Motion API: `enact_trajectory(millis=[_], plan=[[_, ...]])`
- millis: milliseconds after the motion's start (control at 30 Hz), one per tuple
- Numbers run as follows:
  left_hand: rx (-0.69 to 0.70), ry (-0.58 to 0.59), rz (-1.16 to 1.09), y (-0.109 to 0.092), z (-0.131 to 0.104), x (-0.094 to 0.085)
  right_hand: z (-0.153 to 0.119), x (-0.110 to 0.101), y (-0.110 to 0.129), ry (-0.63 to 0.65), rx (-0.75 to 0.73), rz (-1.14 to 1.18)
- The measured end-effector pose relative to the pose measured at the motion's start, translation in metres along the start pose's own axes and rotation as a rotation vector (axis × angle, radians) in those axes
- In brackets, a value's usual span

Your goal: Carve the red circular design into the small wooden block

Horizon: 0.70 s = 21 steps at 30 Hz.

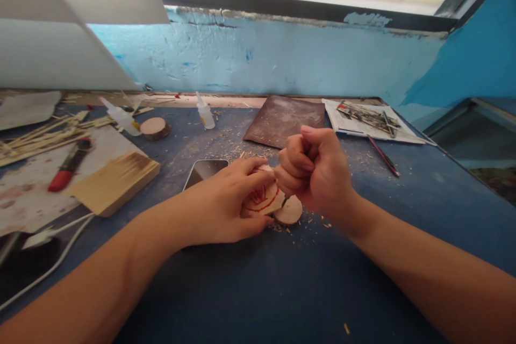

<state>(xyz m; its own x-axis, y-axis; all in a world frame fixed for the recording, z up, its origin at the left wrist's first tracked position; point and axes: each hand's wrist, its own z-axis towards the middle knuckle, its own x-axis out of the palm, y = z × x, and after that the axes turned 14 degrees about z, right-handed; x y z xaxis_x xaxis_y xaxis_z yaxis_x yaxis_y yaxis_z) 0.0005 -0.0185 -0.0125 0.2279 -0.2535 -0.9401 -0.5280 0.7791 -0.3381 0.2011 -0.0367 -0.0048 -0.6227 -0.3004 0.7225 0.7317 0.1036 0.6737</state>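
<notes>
My left hand (231, 199) grips a pale wooden piece (264, 191) marked with red lines, its fingers over the top and its thumb along the near edge. Closed in a fist, my right hand (312, 169) holds a thin carving tool (285, 201); only its dark tip shows below the fist, at the right edge of the marked wood. A small round wood slice (291, 211) lies partly beneath that piece. Behind my left hand a phone (205, 171) lies partly covered. Wood shavings are scattered around both hands.
At left are a wooden block (116, 183), a red-and-black cutter (70, 165), thin sticks (44, 137) and a wood slice (155, 128). Glue bottles (205, 112) stand behind. Brown sandpaper (286, 120), a pencil (382, 156) and a paper with scraps (373, 121) lie at right.
</notes>
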Motion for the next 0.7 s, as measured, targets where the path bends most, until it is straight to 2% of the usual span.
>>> enact_trajectory(millis=[200, 300, 433, 633, 700], plan=[[-0.064, -0.045, -0.085, 0.001, 0.004, 0.006, -0.008, 0.009, 0.018, 0.048, -0.096, -0.024], [-0.081, -0.029, -0.116, 0.004, 0.004, 0.012, -0.009, 0.009, 0.008, 0.039, -0.170, -0.056], [-0.135, 0.030, -0.123, 0.009, 0.004, 0.018, -0.005, 0.003, -0.013, 0.004, -0.149, -0.157], [-0.189, 0.023, -0.090, 0.006, 0.005, 0.019, -0.005, 0.009, -0.001, -0.061, -0.165, -0.117], [-0.160, 0.007, -0.060, 0.006, 0.005, 0.019, -0.005, 0.010, -0.002, -0.048, -0.182, -0.108]])
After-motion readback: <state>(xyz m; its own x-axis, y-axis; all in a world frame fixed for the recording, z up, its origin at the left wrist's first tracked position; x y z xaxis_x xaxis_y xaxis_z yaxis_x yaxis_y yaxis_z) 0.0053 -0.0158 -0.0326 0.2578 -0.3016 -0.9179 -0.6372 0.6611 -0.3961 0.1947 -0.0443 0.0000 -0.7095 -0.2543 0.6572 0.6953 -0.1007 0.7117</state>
